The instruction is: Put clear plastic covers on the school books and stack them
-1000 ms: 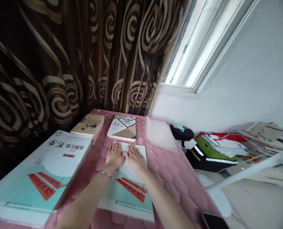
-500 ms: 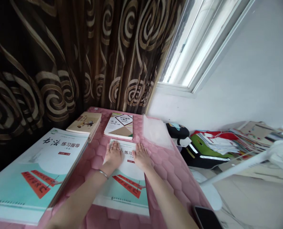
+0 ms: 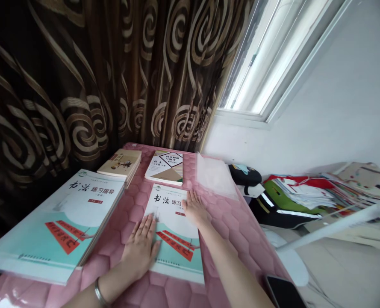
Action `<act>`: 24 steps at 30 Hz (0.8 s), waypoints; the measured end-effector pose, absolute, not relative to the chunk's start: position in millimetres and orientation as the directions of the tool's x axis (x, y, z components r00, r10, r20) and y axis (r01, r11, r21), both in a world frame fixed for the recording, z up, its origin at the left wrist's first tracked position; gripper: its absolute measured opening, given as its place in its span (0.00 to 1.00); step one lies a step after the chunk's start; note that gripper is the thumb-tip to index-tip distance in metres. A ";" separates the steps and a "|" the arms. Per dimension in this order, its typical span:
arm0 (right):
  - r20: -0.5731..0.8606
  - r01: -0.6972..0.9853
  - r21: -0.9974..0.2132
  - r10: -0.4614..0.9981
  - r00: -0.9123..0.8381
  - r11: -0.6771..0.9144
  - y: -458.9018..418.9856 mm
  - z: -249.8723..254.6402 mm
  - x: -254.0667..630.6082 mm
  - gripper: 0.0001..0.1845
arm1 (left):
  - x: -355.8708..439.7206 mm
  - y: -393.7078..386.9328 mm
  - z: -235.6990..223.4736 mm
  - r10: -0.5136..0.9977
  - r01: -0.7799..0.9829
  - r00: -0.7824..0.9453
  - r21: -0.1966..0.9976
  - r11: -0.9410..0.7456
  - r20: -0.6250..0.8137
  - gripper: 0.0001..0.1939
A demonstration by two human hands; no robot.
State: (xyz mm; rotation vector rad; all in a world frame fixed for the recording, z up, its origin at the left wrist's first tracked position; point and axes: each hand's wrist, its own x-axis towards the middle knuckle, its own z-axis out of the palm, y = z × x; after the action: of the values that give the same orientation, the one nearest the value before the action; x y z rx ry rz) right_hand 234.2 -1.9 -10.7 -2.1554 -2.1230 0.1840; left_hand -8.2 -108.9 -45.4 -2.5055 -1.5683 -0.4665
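Observation:
A calligraphy workbook [image 3: 173, 231] with a white and teal cover and red strips lies flat on the pink quilted table cover [image 3: 231, 239]. My left hand [image 3: 140, 246] rests with fingers spread along the book's left edge, near its lower half. On the upper right of the same cover lies my right hand [image 3: 194, 208], fingers stretched out and hiding part of the title. To the left is a thick stack of matching workbooks [image 3: 64, 218].
Behind are a tan stack of books [image 3: 121, 162] and a white book pile [image 3: 165, 167]. A clear plastic sheet [image 3: 215, 177] lies at the back right. A phone [image 3: 284, 291] sits by the right edge. Beyond it stand a white fan [image 3: 331, 226] and a green bag [image 3: 282, 199].
My left hand has slid from the workbook's upper left down toward its lower left edge, uncovering the title's start. My right hand stays near the upper right.

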 end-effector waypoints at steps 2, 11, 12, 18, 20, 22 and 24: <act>0.003 0.988 -0.153 1.000 0.014 -0.013 -1.3 -8.9 233.9 0.34 | -13.9 -112.0 -49.7 0.828 0.898 0.397 0.021 -0.440 0.395 0.31; 0.088 0.935 -0.239 0.965 -0.248 0.262 -85.3 -13.5 163.0 0.31 | -9.3 -114.2 -47.6 0.820 0.898 0.385 0.035 -0.440 0.423 0.31; 0.113 0.916 -0.252 0.950 -0.292 0.312 -98.7 -16.8 158.6 0.31 | -9.8 -114.3 -47.2 0.820 0.896 0.388 0.035 -0.442 0.421 0.31; 0.063 0.960 -0.218 0.984 -0.167 0.177 -125.0 -22.3 190.6 0.32 | -10.8 -114.2 -47.4 0.808 0.899 0.394 0.000 -0.438 0.437 0.31; 0.058 0.971 -0.217 0.994 -0.089 0.100 -121.2 -21.3 204.9 0.32 | -10.7 -114.0 -48.5 0.801 0.896 0.398 -0.003 -0.443 0.448 0.31; 0.098 0.973 -0.229 0.995 -0.013 0.035 -117.6 -21.8 213.5 0.32 | -10.8 -113.8 -49.7 0.800 0.896 0.391 0.010 -0.443 0.455 0.31; 0.152 0.966 -0.256 0.986 0.074 -0.033 -115.0 -24.3 218.2 0.31 | -11.1 -113.7 -50.5 0.804 0.897 0.380 0.031 -0.442 0.457 0.31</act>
State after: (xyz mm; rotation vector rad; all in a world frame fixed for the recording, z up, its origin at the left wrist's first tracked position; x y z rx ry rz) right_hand 218.2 -115.0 -24.3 -2.0662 -1.9553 0.0951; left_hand -11.1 -113.7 -50.5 -2.4169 -1.5164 -0.6096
